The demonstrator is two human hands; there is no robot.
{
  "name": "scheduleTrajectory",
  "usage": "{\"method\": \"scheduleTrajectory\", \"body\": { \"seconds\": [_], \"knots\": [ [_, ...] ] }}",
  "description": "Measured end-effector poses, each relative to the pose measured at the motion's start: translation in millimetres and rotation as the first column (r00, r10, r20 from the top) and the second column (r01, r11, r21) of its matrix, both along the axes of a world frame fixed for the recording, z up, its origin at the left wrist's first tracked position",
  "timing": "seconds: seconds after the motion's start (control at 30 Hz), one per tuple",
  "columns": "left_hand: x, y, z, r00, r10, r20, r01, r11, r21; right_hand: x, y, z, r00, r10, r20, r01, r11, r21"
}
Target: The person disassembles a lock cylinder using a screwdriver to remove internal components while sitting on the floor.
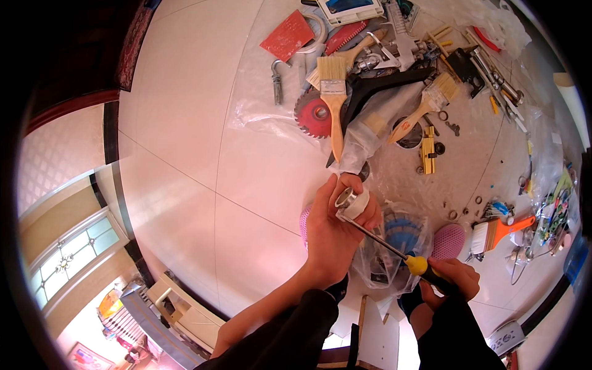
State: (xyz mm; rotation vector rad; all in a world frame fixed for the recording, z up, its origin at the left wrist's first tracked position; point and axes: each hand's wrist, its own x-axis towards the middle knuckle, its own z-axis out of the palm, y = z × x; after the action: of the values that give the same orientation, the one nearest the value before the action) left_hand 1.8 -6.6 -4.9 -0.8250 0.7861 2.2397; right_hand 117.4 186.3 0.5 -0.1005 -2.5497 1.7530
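In front of me, my left hand [330, 240] is closed around a short white fitting with a shiny metal ring [346, 198] at its open end. A screwdriver [417, 265] with a yellow and black handle is gripped in my right hand [459, 280]. Its long steel shaft slants up to the left, and the tip meets the fitting near the ring's lower edge. Whether the tip is inside or only against it, I cannot tell. Below the shaft, a clear plastic bag [394, 280] with blue things in it lies between my pink slippers [448, 242].
Tools lie on plastic sheeting beyond my hands: a wooden-handled paintbrush [333, 92], a red circular saw blade [313, 114], a hook bolt [277, 86] and red sandpaper [287, 33]. An orange-handled brush [509, 231] lies to the right. A wooden stool-like piece [377, 336] stands close below.
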Motion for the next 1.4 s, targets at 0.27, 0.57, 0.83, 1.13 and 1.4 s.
{"method": "scheduleTrajectory", "body": {
  "seconds": [0.27, 0.57, 0.83, 1.13, 1.4],
  "knots": [
    [-2.1, 10.6, 1.6, 1.000, -0.008, 0.024, 0.007, 0.998, 0.057, -1.8, 11.7, 15.1, 0.996, 0.017, 0.082, -0.022, 0.998, 0.066],
    [2.4, -2.9, -3.0, 0.999, -0.032, -0.026, 0.033, 0.999, 0.020, -2.4, -0.2, 9.3, 1.000, -0.007, 0.029, 0.006, 0.999, 0.037],
    [1.7, -2.8, -1.7, 1.000, -0.022, -0.011, 0.022, 0.999, 0.024, -2.4, -1.5, 12.7, 1.000, -0.023, 0.000, 0.023, 0.996, 0.091],
    [1.3, -0.9, -0.8, 0.999, -0.037, -0.012, 0.037, 0.999, 0.005, -0.4, -1.9, 10.3, 0.999, -0.038, -0.003, 0.038, 0.993, 0.113],
    [-0.4, -0.5, 5.1, 1.000, -0.004, -0.029, 0.001, 0.997, -0.081, 2.0, -2.7, 6.5, 0.995, -0.073, -0.062, 0.082, 0.984, 0.157]
  ]
}}
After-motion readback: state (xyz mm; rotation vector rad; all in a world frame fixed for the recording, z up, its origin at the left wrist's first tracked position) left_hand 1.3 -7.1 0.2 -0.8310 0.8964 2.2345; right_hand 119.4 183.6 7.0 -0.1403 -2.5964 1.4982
